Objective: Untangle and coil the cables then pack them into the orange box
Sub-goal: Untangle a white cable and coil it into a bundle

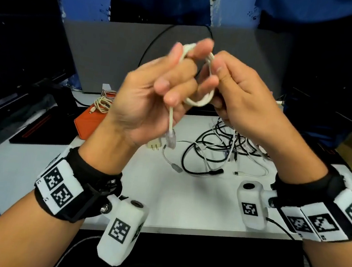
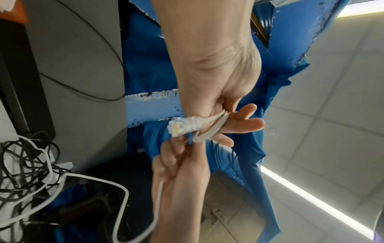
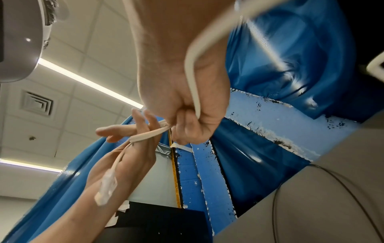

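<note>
Cables: a cream network cable (image 1: 199, 102) is held up between both hands, looped round the fingers.
Left hand (image 1: 153, 96): fingers curled through the loops; a clear plug (image 1: 170, 140) hangs below the grip.
Right hand (image 1: 237, 96): pinches the loop from the opposite side.
Orange box (image 1: 87, 124): on the table (image 1: 185, 199) below and left of the grip, a coiled cable bundle (image 1: 103, 101) at its far edge.
Tangle (image 1: 219, 146): black and white cables lie beneath the right hand.

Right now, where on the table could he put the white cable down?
Bare white table lies near its front edge, between the wrists, and at front left. It is crowded on the right, where the tangled cables sprawl, and by the orange box.
</note>
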The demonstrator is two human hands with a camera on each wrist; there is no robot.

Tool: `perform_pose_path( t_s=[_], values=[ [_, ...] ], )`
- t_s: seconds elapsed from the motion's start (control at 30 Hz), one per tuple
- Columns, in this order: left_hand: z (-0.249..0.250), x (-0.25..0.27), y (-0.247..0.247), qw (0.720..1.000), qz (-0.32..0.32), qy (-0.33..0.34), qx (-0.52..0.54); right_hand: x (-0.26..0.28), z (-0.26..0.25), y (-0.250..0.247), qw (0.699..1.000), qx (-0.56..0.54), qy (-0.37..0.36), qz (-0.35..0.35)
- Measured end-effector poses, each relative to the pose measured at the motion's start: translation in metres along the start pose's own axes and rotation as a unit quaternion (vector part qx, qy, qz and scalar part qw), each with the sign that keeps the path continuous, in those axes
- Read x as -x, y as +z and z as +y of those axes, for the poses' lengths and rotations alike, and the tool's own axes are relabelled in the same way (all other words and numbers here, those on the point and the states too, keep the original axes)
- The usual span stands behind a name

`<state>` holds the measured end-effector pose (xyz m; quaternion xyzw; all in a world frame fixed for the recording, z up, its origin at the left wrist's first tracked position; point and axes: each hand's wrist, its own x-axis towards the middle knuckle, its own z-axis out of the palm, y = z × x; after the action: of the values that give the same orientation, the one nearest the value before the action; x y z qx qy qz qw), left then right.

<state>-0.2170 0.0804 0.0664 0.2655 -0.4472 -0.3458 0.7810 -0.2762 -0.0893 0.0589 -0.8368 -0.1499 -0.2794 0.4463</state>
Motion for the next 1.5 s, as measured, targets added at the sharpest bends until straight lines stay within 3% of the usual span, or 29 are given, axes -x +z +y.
perform_pose_path(
  t_s=[0.13, 0.2, 0.23, 0.27, 0.37, 0.4, 0.43, 0.5, 0.57, 0.6, 0.8, 0.93, 1.03, 1.2, 1.33, 1.5],
  values=[
    [0.010, -0.002, -0.010, 0.987, 0.108, 0.117, 0.013, 0.002, 0.011, 0.002, 0.975, 0.167, 0.055, -0.140],
    [0.011, -0.002, -0.017, 0.971, 0.166, 0.145, -0.098, 0.007, 0.006, 0.005, 0.958, 0.186, 0.063, -0.209],
    [0.009, -0.003, -0.016, 0.944, 0.192, 0.151, -0.220, 0.009, 0.001, 0.006, 0.953, 0.188, 0.054, -0.230],
    [0.005, -0.004, -0.018, 0.901, 0.204, 0.146, -0.354, 0.011, -0.003, 0.007, 0.950, 0.191, 0.038, -0.243],
    [-0.003, -0.004, -0.026, 0.748, 0.169, 0.057, -0.639, 0.012, -0.011, 0.002, 0.952, 0.211, -0.001, -0.220],
    [-0.001, -0.003, -0.026, 0.713, 0.154, 0.012, -0.684, 0.011, -0.011, -0.001, 0.959, 0.208, -0.008, -0.190],
    [0.001, -0.001, -0.027, 0.709, 0.137, -0.038, -0.691, 0.009, -0.010, -0.005, 0.970, 0.187, -0.013, -0.154],
    [0.004, 0.004, -0.023, 0.776, 0.097, -0.113, -0.613, 0.005, -0.006, -0.010, 0.992, 0.106, -0.013, -0.069],
    [0.008, 0.008, -0.018, 0.850, 0.073, -0.134, -0.504, 0.002, -0.001, -0.010, 0.999, 0.043, -0.023, -0.005],
    [0.008, 0.009, -0.020, 0.874, 0.061, -0.131, -0.465, 0.001, 0.000, -0.008, 0.999, 0.029, -0.031, 0.010],
    [0.005, 0.005, -0.026, 0.938, 0.027, -0.082, -0.337, -0.001, 0.008, 0.002, 0.996, 0.073, -0.051, 0.028],
    [-0.005, 0.004, -0.027, 0.979, -0.002, -0.076, -0.190, -0.002, 0.007, 0.007, 0.993, 0.090, -0.054, 0.046],
    [-0.014, 0.003, -0.021, 0.992, -0.025, -0.086, -0.090, -0.001, 0.003, 0.007, 0.993, 0.087, -0.054, 0.053],
    [-0.012, 0.004, -0.010, 0.991, -0.014, -0.114, -0.070, 0.004, -0.002, 0.010, 0.997, 0.018, -0.064, 0.039],
    [-0.020, 0.002, 0.003, 0.999, 0.007, -0.046, -0.021, 0.001, -0.004, 0.011, 0.995, -0.028, -0.069, 0.073],
    [-0.022, 0.004, 0.009, 1.000, 0.009, -0.011, 0.023, -0.001, -0.003, 0.010, 0.987, -0.071, -0.115, 0.083]
  ],
)
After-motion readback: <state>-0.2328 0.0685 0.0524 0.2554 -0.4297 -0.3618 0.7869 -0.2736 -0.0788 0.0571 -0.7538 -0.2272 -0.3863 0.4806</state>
